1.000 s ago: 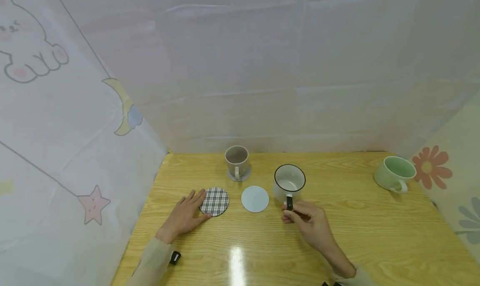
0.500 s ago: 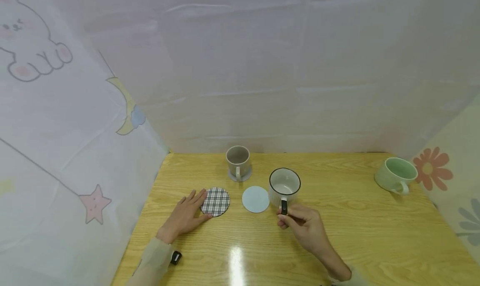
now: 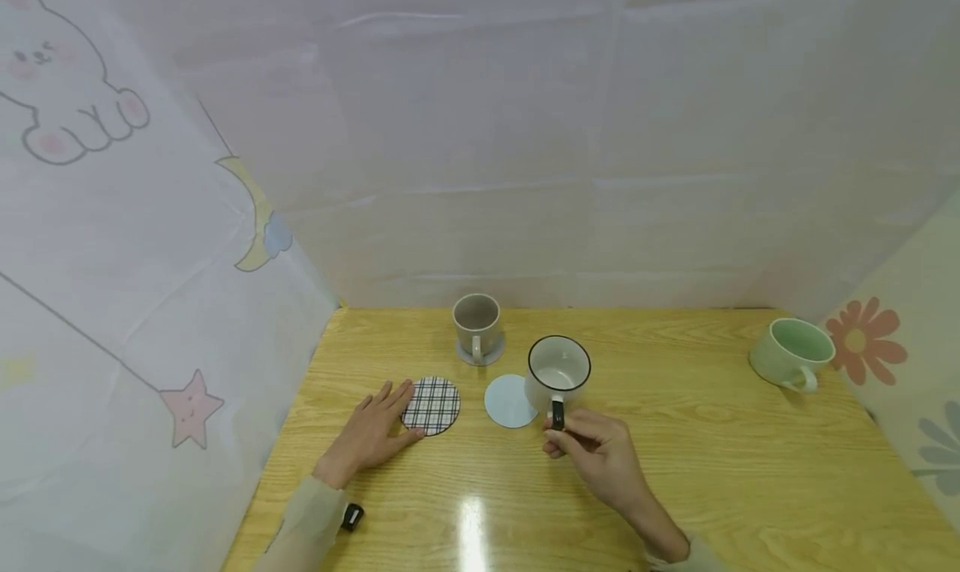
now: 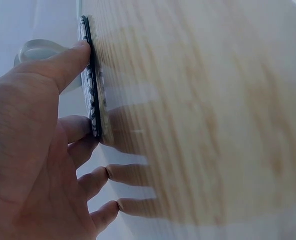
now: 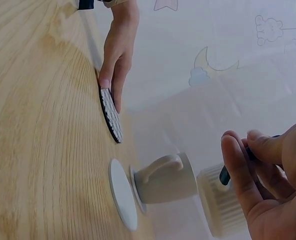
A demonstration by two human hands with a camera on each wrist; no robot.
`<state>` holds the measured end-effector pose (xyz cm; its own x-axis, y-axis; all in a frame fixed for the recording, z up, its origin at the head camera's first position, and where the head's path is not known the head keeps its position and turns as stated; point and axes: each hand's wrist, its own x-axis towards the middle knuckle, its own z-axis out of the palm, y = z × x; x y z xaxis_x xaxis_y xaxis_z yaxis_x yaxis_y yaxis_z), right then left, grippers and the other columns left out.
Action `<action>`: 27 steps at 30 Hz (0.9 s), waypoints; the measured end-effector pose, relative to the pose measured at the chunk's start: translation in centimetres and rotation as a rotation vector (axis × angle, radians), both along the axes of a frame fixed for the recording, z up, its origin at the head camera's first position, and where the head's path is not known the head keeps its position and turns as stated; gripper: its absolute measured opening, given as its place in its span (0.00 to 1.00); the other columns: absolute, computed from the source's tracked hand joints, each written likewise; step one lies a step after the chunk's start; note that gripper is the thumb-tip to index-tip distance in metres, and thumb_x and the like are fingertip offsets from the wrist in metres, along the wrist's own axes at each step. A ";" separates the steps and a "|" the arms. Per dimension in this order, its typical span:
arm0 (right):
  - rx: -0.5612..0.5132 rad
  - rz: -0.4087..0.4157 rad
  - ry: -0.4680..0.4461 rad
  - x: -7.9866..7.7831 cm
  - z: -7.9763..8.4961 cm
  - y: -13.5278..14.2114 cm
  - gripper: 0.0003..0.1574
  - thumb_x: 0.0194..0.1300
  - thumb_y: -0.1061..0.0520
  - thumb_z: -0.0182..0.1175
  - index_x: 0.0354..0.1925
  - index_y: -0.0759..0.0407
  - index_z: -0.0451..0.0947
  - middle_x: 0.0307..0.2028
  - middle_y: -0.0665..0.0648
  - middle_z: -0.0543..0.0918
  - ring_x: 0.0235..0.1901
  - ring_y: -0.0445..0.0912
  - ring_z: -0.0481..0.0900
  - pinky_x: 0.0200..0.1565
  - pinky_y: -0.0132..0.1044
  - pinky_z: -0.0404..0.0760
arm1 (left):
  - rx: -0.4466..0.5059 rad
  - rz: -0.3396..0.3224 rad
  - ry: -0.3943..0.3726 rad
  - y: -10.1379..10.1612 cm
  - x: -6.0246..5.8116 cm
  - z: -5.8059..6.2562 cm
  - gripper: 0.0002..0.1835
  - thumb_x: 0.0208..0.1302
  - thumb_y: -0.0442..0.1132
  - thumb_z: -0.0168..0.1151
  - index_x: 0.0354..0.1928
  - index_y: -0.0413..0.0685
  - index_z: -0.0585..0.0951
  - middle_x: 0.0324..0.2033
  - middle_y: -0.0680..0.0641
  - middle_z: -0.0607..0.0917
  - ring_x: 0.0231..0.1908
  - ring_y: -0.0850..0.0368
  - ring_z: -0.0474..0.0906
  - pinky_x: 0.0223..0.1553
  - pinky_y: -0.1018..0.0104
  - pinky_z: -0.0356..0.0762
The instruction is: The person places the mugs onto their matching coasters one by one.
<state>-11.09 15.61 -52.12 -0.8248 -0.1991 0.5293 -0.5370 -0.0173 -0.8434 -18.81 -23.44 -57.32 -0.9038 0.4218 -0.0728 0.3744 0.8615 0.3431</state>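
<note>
My right hand (image 3: 600, 459) pinches the black handle of a white mug (image 3: 558, 368) with a black rim. The mug is upright, and its ribbed side (image 5: 220, 200) shows it raised off the table in the right wrist view. From the head view it covers the right edge of a pale blue round coaster (image 3: 510, 402). My left hand (image 3: 367, 433) lies at the left side of a black-and-white plaid coaster (image 3: 431, 406), fingers spread. In the left wrist view, its thumb (image 4: 70, 62) and index finger touch that coaster's edge (image 4: 91, 85).
Behind the coasters a greyish-beige mug (image 3: 477, 323) stands on a grey coaster (image 3: 495, 355), handle toward me. A green mug (image 3: 787, 353) is at the far right of the wooden table (image 3: 712, 439). Printed cloth walls (image 3: 465, 138) close in the back and sides.
My right hand has carried the white mug leftward, up to the blue coaster's right edge. The left hand and the other mugs have stayed put; the camera view shifted slightly.
</note>
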 end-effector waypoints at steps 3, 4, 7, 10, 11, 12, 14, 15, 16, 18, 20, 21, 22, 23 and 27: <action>-0.011 0.011 0.014 -0.1 0.0 -0.2 0.14 0.62 0.81 0.66 0.45 0.76 0.88 0.35 0.62 0.89 0.29 0.53 0.91 0.31 0.41 0.91 | 0.001 0.000 0.007 0.0 0.0 -0.1 0.47 0.76 0.65 0.60 0.83 0.42 0.62 0.83 0.42 0.63 0.82 0.32 0.55 0.77 0.27 0.56; -0.011 0.013 0.014 -0.2 0.0 -0.3 0.14 0.63 0.81 0.66 0.46 0.76 0.88 0.35 0.62 0.89 0.29 0.53 0.91 0.31 0.42 0.91 | 0.003 0.001 0.008 0.0 0.0 -0.1 0.47 0.76 0.65 0.60 0.83 0.42 0.62 0.83 0.42 0.63 0.82 0.32 0.55 0.77 0.27 0.56; 0.001 0.007 -0.012 -0.2 0.1 -0.5 0.13 0.64 0.80 0.66 0.46 0.75 0.88 0.37 0.63 0.89 0.30 0.52 0.92 0.31 0.42 0.92 | 0.006 0.004 0.009 0.0 0.0 -0.3 0.46 0.76 0.64 0.61 0.83 0.42 0.63 0.83 0.42 0.63 0.82 0.32 0.56 0.77 0.27 0.57; 0.011 0.004 -0.038 -0.1 0.2 -0.7 0.12 0.65 0.79 0.65 0.46 0.77 0.88 0.38 0.63 0.90 0.31 0.51 0.92 0.32 0.42 0.92 | 0.000 0.010 -0.002 -0.1 0.1 -0.4 0.47 0.75 0.64 0.61 0.84 0.44 0.62 0.83 0.43 0.62 0.82 0.33 0.54 0.78 0.28 0.55; 0.011 0.006 -0.041 -0.2 0.3 -0.8 0.12 0.65 0.79 0.65 0.46 0.78 0.87 0.38 0.64 0.90 0.32 0.51 0.92 0.32 0.42 0.92 | -0.003 0.012 -0.006 -0.1 0.1 -0.4 0.47 0.75 0.65 0.61 0.84 0.44 0.61 0.83 0.44 0.61 0.82 0.33 0.54 0.78 0.28 0.55; 0.007 0.010 -0.041 -0.2 0.3 -0.9 0.11 0.65 0.79 0.65 0.46 0.79 0.87 0.38 0.64 0.90 0.32 0.51 0.92 0.32 0.42 0.92 | 0.000 0.012 -0.005 -0.1 0.1 -0.4 0.47 0.75 0.65 0.61 0.84 0.44 0.61 0.83 0.44 0.61 0.82 0.33 0.54 0.78 0.28 0.55; -0.001 0.021 -0.031 -0.3 0.3 -1.1 0.10 0.65 0.79 0.65 0.46 0.80 0.86 0.38 0.64 0.90 0.31 0.51 0.92 0.33 0.42 0.92 | -0.003 0.013 -0.008 -0.1 0.1 -0.5 0.47 0.75 0.65 0.61 0.84 0.44 0.61 0.83 0.44 0.61 0.82 0.33 0.54 0.78 0.28 0.55; -0.007 0.028 -0.016 -0.3 0.3 -1.2 0.10 0.65 0.80 0.65 0.45 0.81 0.86 0.37 0.65 0.89 0.31 0.51 0.92 0.32 0.42 0.92 | -0.004 0.011 -0.006 -0.1 0.1 -0.5 0.47 0.75 0.65 0.61 0.84 0.44 0.61 0.83 0.44 0.61 0.82 0.33 0.54 0.78 0.28 0.55; -0.014 0.036 -0.003 -0.4 0.3 -1.3 0.10 0.65 0.80 0.65 0.45 0.82 0.85 0.37 0.66 0.89 0.31 0.51 0.92 0.32 0.42 0.92 | -0.004 0.010 -0.004 -0.1 0.1 -0.5 0.47 0.75 0.65 0.61 0.84 0.44 0.61 0.83 0.44 0.61 0.82 0.33 0.54 0.78 0.28 0.55; -0.023 0.043 0.008 -0.5 0.3 -1.4 0.10 0.65 0.80 0.65 0.45 0.82 0.85 0.37 0.66 0.89 0.31 0.51 0.92 0.32 0.42 0.92 | -0.002 0.008 0.003 -0.1 0.0 -0.5 0.47 0.76 0.65 0.60 0.83 0.43 0.62 0.83 0.43 0.62 0.82 0.32 0.55 0.78 0.27 0.56; -0.022 0.042 0.012 -0.6 0.2 -1.5 0.10 0.65 0.80 0.65 0.45 0.81 0.86 0.36 0.67 0.89 0.30 0.51 0.92 0.32 0.42 0.92 | -0.007 0.006 0.000 -0.1 0.0 -0.4 0.47 0.76 0.65 0.60 0.84 0.43 0.61 0.83 0.43 0.62 0.82 0.33 0.54 0.78 0.28 0.55; -0.020 0.038 0.001 -0.7 0.2 -1.6 0.09 0.65 0.80 0.65 0.44 0.80 0.86 0.36 0.66 0.89 0.30 0.51 0.92 0.32 0.42 0.92 | -0.007 0.005 0.000 -0.1 -0.1 -0.4 0.47 0.76 0.65 0.59 0.84 0.44 0.61 0.83 0.43 0.62 0.82 0.33 0.54 0.78 0.28 0.56; -0.019 0.034 -0.013 -0.7 0.1 -1.7 0.09 0.65 0.79 0.66 0.44 0.79 0.87 0.36 0.66 0.89 0.31 0.51 0.92 0.32 0.42 0.92 | -0.006 0.005 0.002 -0.1 -0.1 -0.4 0.47 0.76 0.65 0.59 0.84 0.43 0.61 0.83 0.43 0.62 0.82 0.32 0.55 0.78 0.28 0.56; -0.014 0.029 -0.026 -0.7 0.1 -1.8 0.09 0.65 0.78 0.66 0.44 0.78 0.87 0.36 0.65 0.89 0.31 0.50 0.92 0.32 0.42 0.92 | -0.005 0.005 0.002 -0.1 -0.1 -0.4 0.47 0.76 0.65 0.59 0.84 0.43 0.61 0.83 0.43 0.62 0.82 0.32 0.55 0.78 0.28 0.56; -0.012 0.040 -0.016 -0.9 0.1 -2.3 0.09 0.66 0.78 0.66 0.44 0.79 0.87 0.36 0.70 0.88 0.30 0.51 0.92 0.32 0.42 0.92 | -0.010 0.007 -0.003 -0.1 0.0 -0.3 0.47 0.76 0.65 0.60 0.83 0.43 0.61 0.83 0.43 0.62 0.82 0.32 0.55 0.78 0.28 0.56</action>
